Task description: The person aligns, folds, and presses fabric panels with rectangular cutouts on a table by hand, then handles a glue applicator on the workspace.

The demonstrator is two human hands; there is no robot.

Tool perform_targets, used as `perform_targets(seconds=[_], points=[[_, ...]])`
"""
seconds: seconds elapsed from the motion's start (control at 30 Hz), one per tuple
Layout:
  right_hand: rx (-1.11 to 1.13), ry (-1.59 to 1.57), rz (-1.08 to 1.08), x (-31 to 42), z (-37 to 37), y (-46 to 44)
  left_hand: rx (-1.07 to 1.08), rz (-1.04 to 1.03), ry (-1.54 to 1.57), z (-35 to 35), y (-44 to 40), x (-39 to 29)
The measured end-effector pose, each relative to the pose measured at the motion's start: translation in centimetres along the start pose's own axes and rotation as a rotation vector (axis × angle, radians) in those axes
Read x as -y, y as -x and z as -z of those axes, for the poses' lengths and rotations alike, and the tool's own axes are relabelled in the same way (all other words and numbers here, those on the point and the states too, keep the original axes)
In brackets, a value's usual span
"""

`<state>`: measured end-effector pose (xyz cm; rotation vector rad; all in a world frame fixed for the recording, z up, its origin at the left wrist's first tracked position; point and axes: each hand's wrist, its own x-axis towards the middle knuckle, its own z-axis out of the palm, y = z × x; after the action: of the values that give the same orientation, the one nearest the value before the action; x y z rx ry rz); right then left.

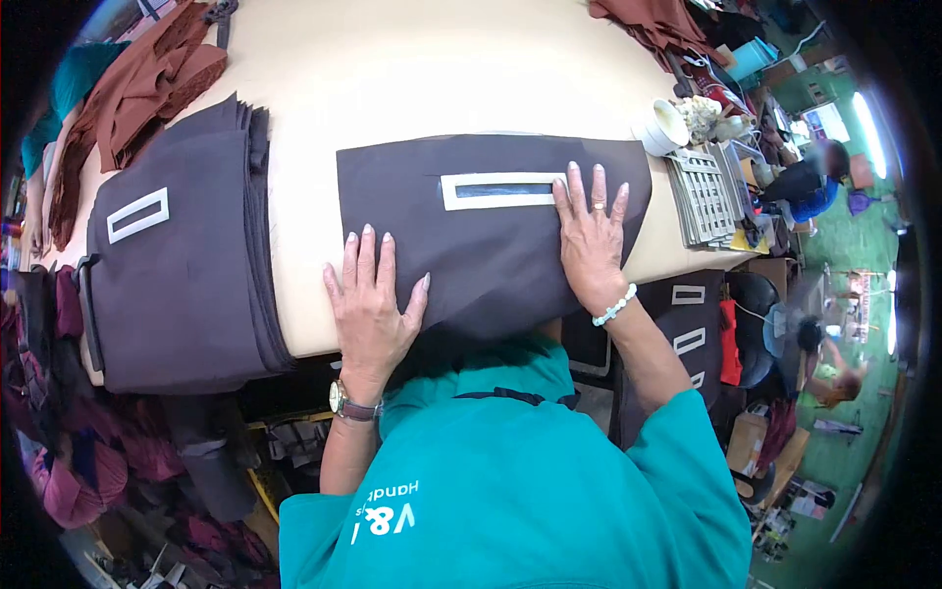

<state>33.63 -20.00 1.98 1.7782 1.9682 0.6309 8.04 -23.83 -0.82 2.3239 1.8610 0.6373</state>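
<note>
A dark brown panel of sheet material (pixel 471 245) lies flat on the pale table, its near edge hanging toward my body. On it sits a white rectangular frame (pixel 505 191) around a long slot with a dark, shiny strip inside. My left hand (pixel 371 309) rests open at the panel's left near edge, fingers pointing away from me. Flat on the right side, my right hand (pixel 594 231) has its fingers spread, with the thumb side at the frame's right end. To the left stands a thick stack of similar dark panels (pixel 186 285), the top one bearing a white frame (pixel 138 216).
Reddish-brown pieces (pixel 147 88) lie at the far left of the table (pixel 422 59). A white cup (pixel 667 126) and a slotted pale rack (pixel 699 196) stand at the right edge. More framed dark panels (pixel 677 324) hang below. Other people are in the background.
</note>
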Motion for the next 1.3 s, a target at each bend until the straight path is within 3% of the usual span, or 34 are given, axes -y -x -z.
perform_targets(seconds=[0.77, 0.97, 1.07, 1.13, 1.2, 1.3], points=[[-0.269, -0.369, 0.211, 8.6, 3.9, -2.1, -0.004, -0.010, -0.022, -0.1, -0.1, 0.0], [-0.160, -0.676, 0.323, 6.5, 4.1, -2.4, -0.036, 0.046, 0.012, 0.2, 0.1, -0.4], [-0.215, -0.768, 0.209, 2.9, 3.5, -0.8, -0.039, 0.180, -0.051, 1.7, 1.0, -1.1], [-0.405, -0.635, -0.068, 0.7, 2.1, 1.1, -0.039, 0.238, -0.036, 2.0, 1.9, -1.4], [-0.288, -0.685, -0.340, -1.6, 1.5, 3.5, -0.036, 0.271, -0.009, 1.6, 2.5, -1.5], [-0.268, -0.700, -0.550, -4.1, -2.7, 6.8, -0.061, 0.186, 0.125, 1.2, 2.0, -2.2]])
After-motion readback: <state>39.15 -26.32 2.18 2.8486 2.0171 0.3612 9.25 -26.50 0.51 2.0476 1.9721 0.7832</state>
